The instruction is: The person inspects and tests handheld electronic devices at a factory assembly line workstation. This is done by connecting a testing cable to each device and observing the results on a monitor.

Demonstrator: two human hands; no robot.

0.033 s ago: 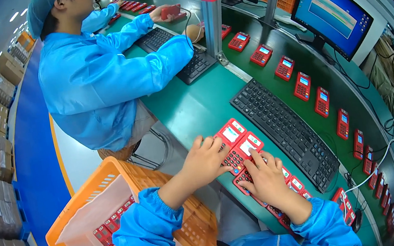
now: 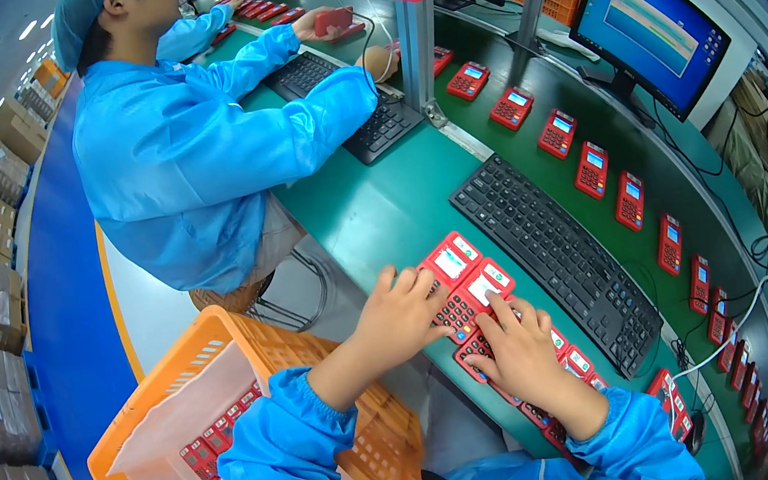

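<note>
Two red card payment terminals (image 2: 452,263) lie side by side on the bench in front of me, white screens and dark keypads facing up. My left hand (image 2: 398,318) rests at the left edge of the nearer keypads, fingers spread and thumb apart from them. With its index finger on the screen of the second terminal (image 2: 488,286), my right hand (image 2: 521,350) lies over the row, its thumb on another keypad below. More red terminals (image 2: 575,362) continue under and beyond my right wrist, partly hidden by it.
A black keyboard (image 2: 559,260) lies right of the terminals. Behind it, several lit terminals (image 2: 592,168) line a green shelf, near a monitor (image 2: 649,28). At lower left stands an orange crate (image 2: 296,350) holding terminals. A co-worker in blue (image 2: 195,149) works at the left; a white cable (image 2: 755,296) crosses right.
</note>
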